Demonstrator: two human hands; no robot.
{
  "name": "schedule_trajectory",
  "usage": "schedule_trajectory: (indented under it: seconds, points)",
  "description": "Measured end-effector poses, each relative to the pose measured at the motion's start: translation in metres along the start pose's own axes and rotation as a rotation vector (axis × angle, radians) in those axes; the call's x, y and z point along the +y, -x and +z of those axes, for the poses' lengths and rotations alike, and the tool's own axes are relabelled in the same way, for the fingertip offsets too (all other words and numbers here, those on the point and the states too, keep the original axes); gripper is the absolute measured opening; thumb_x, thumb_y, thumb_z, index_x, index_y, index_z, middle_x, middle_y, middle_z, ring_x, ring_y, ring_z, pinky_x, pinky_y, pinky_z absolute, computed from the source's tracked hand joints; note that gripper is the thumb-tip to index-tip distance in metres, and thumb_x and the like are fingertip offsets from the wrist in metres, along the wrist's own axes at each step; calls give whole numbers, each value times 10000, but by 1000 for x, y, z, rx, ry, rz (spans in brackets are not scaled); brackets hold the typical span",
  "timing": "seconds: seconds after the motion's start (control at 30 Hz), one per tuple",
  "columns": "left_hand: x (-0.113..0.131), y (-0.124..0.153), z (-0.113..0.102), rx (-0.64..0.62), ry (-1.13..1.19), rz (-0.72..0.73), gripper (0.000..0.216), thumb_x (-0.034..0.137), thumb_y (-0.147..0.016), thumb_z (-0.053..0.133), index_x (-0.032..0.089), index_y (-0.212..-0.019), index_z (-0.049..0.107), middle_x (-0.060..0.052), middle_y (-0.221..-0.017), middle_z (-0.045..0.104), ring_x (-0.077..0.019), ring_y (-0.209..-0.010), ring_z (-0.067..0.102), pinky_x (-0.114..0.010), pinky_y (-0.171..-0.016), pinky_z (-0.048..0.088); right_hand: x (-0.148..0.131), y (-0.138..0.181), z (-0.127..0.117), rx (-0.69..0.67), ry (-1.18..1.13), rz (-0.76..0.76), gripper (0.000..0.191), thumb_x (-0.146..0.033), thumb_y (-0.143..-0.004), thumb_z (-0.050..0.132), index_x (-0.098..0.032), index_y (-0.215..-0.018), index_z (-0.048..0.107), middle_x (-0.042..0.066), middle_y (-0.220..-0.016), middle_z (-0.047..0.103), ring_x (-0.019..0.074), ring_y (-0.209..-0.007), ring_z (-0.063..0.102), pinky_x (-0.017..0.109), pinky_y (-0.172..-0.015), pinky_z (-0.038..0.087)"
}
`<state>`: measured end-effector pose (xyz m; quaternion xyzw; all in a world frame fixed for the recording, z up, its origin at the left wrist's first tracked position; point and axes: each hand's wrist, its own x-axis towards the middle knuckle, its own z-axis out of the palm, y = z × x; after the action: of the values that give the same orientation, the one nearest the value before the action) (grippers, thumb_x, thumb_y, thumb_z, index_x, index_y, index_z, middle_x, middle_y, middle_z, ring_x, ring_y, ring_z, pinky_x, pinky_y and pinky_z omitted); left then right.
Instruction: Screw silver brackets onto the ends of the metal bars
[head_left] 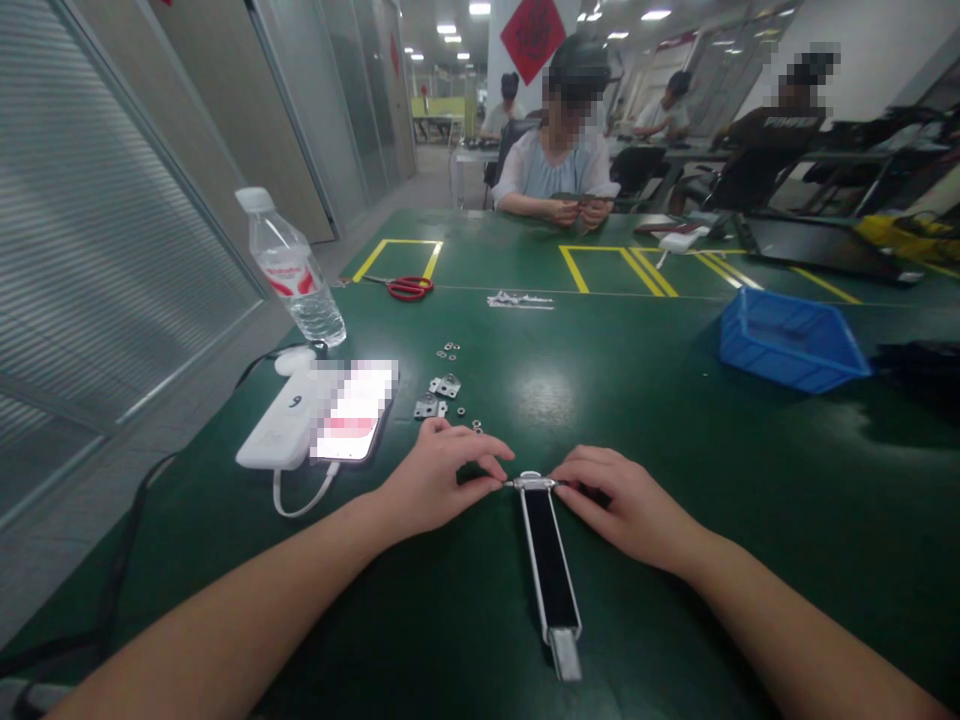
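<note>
A long, narrow device with white edges and a black strip (551, 560) lies on the green table in front of me, a flat metal tab (565, 655) at its near end. Across its far end runs a thin metal rod (534, 483). My left hand (442, 475) pinches the rod's left tip between thumb and fingers. At the opposite tip, my right hand (626, 500) closes its thumb and fingers on the rod. Beyond my left hand lie small metal brackets (448, 386), and several nuts or washers (448, 350) are scattered around them.
A phone (360, 410) is cabled to a white power bank (279, 415) on the left, near a water bottle (292, 270). Red-handled scissors (409, 288), small white strips (519, 300) and a blue bin (791, 340) are farther back. Across the table sits a person (555, 165).
</note>
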<state>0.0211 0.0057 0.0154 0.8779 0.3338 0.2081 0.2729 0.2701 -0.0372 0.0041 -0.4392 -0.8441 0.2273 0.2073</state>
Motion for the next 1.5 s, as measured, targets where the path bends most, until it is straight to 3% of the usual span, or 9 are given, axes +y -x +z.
schedule_trajectory:
  seconds: [0.23, 0.47, 0.9, 1.5]
  points:
    - [1, 0, -4, -24, -81, 13, 209, 175, -829, 667, 244, -1022, 627, 18, -997, 730, -207, -1001, 626, -393, -904, 289, -1, -1, -2, 3, -14, -8, 169, -199, -936, 487, -193, -941, 656, 41, -827, 650, 168, -775, 598, 334, -720, 459]
    - [-2, 0, 0, 4, -127, 65, 42, 198, -873, 638, 232, -882, 660, 33, -858, 725, -179, -884, 626, -368, -817, 270, -2, -1, -3, -12, -17, 0, 179, -195, -947, 471, -197, -944, 650, 55, -859, 663, 178, -802, 606, 349, -724, 471]
    - [1, 0, 15, 160, -78, 42, 82, 179, -833, 635, 242, -795, 670, 70, -816, 745, -167, -832, 648, -367, -819, 287, 6, 0, 4, 43, -64, -22, 171, -190, -940, 484, -198, -936, 655, 43, -848, 654, 168, -802, 604, 329, -734, 464]
    - [1, -1, 19, 121, -43, -28, 73, 197, -771, 682, 248, -822, 671, 57, -835, 743, -186, -836, 654, -377, -832, 292, 4, 0, 2, 16, -32, 10, 169, -207, -939, 476, -191, -908, 641, 30, -794, 621, 157, -745, 575, 321, -711, 445]
